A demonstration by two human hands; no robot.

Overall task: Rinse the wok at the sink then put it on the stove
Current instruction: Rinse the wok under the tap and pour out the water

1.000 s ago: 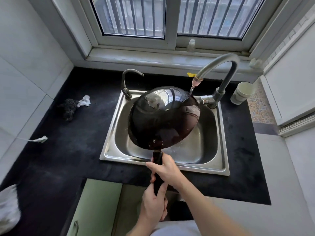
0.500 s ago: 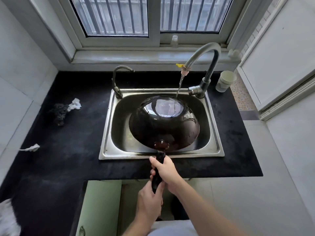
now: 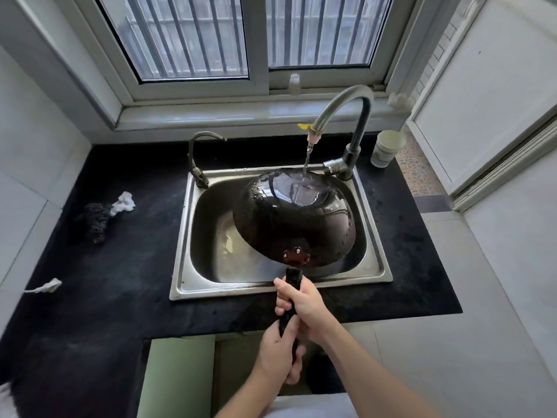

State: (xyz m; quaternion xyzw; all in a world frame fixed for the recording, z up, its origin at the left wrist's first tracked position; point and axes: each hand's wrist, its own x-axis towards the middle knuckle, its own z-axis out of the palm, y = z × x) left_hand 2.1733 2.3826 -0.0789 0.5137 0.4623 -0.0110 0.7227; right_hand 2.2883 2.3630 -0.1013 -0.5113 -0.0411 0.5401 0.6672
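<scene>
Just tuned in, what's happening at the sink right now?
A person grips the wok handle with both hands, right hand ahead of left hand. The wok is tilted over the sink, and water from the tall faucet runs onto its far side. No stove is in view.

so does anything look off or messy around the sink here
Mostly the counter left of the sink: a dark scouring wad and crumpled white scraps lie loose there. The wok is held bottom-up under the running tap, which fits rinsing.
</scene>
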